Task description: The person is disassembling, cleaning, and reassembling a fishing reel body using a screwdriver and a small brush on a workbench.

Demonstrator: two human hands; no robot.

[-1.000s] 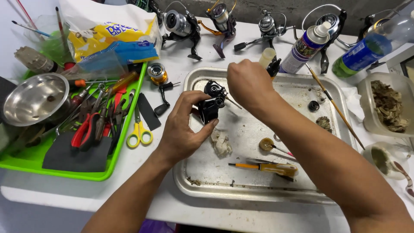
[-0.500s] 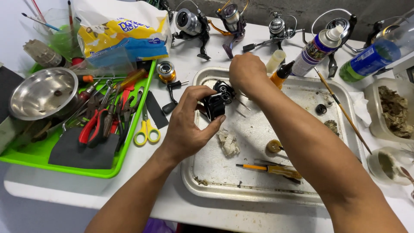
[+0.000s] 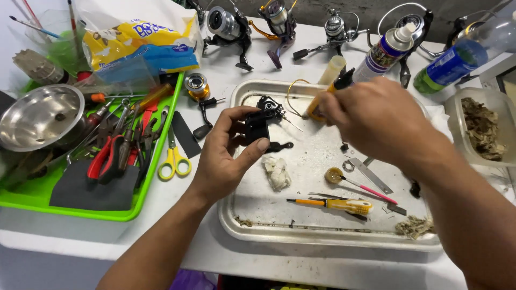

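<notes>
A: Where is the reel body (image 3: 259, 124)?

B: Over the upper left of the metal tray (image 3: 322, 236), pinched between thumb and fingers of the left hand (image 3: 228, 156).

A: Right hand (image 3: 376, 121)?

B: Closed round a small orange bottle (image 3: 322, 99), black nozzle up and away. Bottle lies just right of the reel; right hand is nearer it.

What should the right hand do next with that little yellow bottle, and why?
Probably bring the yellow bottle over to the black reel body. The right hand grips the bottle apart from it, while the left hand holds the reel body above the metal tray.
</notes>
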